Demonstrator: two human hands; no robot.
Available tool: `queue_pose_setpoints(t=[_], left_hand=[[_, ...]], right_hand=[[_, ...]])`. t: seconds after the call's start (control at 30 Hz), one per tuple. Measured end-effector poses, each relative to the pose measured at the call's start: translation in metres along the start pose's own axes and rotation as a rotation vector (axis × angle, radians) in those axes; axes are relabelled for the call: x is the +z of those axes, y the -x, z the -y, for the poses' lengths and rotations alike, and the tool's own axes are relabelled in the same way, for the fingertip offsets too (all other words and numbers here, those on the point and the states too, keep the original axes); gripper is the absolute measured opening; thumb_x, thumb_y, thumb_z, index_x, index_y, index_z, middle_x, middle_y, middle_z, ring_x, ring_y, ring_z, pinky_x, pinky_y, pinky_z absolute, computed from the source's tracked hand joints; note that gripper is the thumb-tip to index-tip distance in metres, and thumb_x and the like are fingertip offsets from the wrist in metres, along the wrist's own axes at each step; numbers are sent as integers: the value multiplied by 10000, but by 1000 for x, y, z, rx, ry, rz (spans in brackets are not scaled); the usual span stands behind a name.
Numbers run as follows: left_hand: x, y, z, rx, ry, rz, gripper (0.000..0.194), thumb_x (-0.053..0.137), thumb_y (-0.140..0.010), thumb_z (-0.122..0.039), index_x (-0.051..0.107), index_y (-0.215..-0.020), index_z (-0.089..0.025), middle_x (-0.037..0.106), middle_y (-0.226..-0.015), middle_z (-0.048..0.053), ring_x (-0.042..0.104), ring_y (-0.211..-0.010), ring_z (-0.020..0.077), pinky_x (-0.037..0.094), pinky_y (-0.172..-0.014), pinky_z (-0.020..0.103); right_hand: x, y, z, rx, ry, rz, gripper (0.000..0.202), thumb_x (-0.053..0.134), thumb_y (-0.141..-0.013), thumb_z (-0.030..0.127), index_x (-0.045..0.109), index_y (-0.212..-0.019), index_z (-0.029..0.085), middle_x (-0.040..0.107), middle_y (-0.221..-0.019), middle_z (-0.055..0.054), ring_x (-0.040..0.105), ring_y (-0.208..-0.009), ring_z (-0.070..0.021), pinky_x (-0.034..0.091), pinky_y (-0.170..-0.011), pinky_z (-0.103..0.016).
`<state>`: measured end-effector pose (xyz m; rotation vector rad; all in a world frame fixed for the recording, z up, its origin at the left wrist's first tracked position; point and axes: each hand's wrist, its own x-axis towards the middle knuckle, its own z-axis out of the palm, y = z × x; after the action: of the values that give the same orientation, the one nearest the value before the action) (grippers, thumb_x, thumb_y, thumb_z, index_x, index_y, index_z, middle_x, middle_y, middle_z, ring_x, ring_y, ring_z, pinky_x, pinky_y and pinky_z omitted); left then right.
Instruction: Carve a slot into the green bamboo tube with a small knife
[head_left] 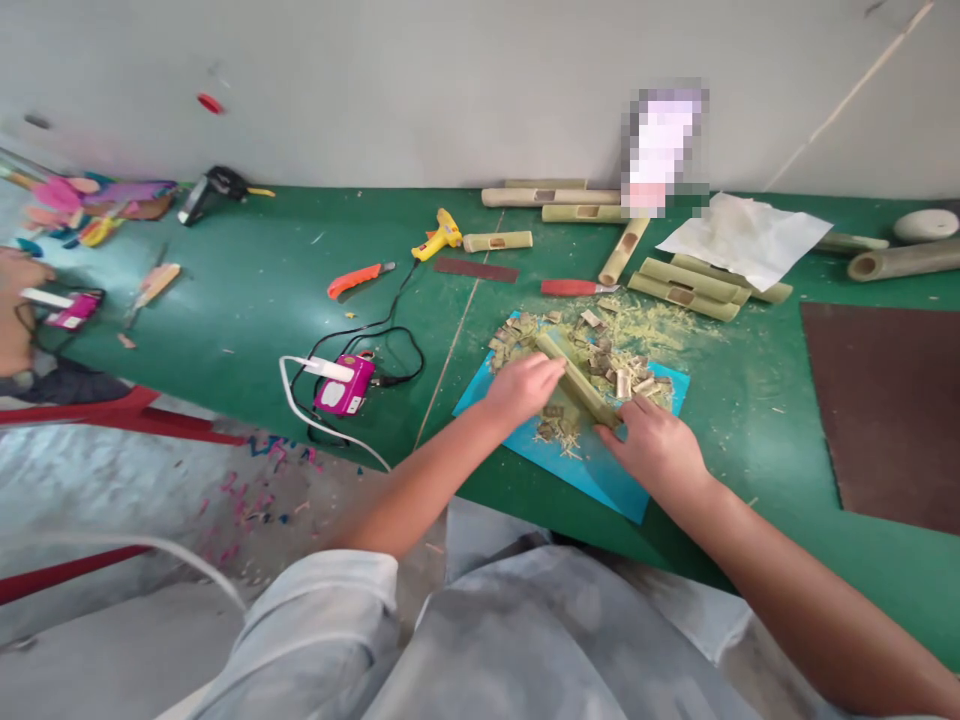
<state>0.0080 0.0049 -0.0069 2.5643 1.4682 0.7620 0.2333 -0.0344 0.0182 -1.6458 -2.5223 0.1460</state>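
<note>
Above a bright blue rectangular mat [592, 478], a pale green split-looking length of bamboo [578, 382] lay slantwise between the person's two hands, its far end pointing to the left; whether it touched the mat could not be told. The left hand [529, 384] had its fingers closed on the bamboo toward the far end, and the right hand [654, 440] gripped the near end, thumb on the close side.

Around the bamboo, brown and tan bamboo chips [600, 357] and thin shavings were strewn over the mat, and pale yellow-green dust spread past its far edge onto the green tabletop [255, 310]. Just beyond the chips lay a red-handled knife [568, 287], and to its right a group of pale green bamboo tubes [684, 290], at least one with a rectangular opening. A creased white sheet of paper [750, 240] partly covered some of them.

Farther left were a narrow dark brown strip [478, 270], a yellow glue gun [438, 236] with a black cord, an orange-handled cutter [358, 281] and a magenta power block [346, 385] with a white plug. A large dark brown rectangular sheet [889, 415] lay well to the right.
</note>
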Motion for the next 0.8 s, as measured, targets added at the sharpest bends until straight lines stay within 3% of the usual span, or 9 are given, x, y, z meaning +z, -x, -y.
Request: queue_pose_setpoints(t=[0.1,0.3,0.37,0.5,0.57,0.8], left_hand=[[-1,-9,15,-85,-44,-50,323,428,-1024,-260,708,-1059,-103,703,-850,93,673,-750,150,550,-704,255],[5,10,-18,132,51,146,331,426,-1027,-297,679,-1155,-126,684,-834,81,678,-754,166,553,-672,259],[2,7,-8,89,44,112,319,434,-1026,-291,692,-1126,-133,689,-842,81,681,-772,160,556,-704,259],[-2,-16,37,-65,-32,-33,325,430,-1023,-265,717,-1034,-113,705,-857,108,676,-789,161,553,-740,275],[-1,-23,48,-82,-45,-53,326,433,-1021,-267,717,-1030,-106,704,-853,115,673,-798,167,549,-752,282],[5,-12,28,4,-2,-28,309,453,-1018,-291,711,-1051,-125,697,-825,83,669,-762,151,549,-732,266]], right_hand=[[1,1,1,18,3,-7,260,592,-881,387,634,-773,154,630,-773,-70,599,-696,-193,365,-573,-295],[7,7,3,52,-43,-49,243,599,-875,391,623,-787,165,631,-790,-64,600,-698,-189,361,-571,-289],[10,9,3,80,-85,-89,254,578,-882,406,622,-789,174,627,-779,-60,590,-681,-185,369,-577,-287],[13,12,3,129,-153,-144,272,550,-889,432,631,-805,186,623,-758,-48,579,-670,-181,384,-588,-285],[14,13,3,132,-168,-149,269,553,-887,425,639,-814,180,626,-762,-48,582,-675,-179,386,-591,-284],[18,13,2,117,-168,-184,266,601,-864,428,642,-817,169,634,-764,-45,595,-672,-178,395,-584,-278]])
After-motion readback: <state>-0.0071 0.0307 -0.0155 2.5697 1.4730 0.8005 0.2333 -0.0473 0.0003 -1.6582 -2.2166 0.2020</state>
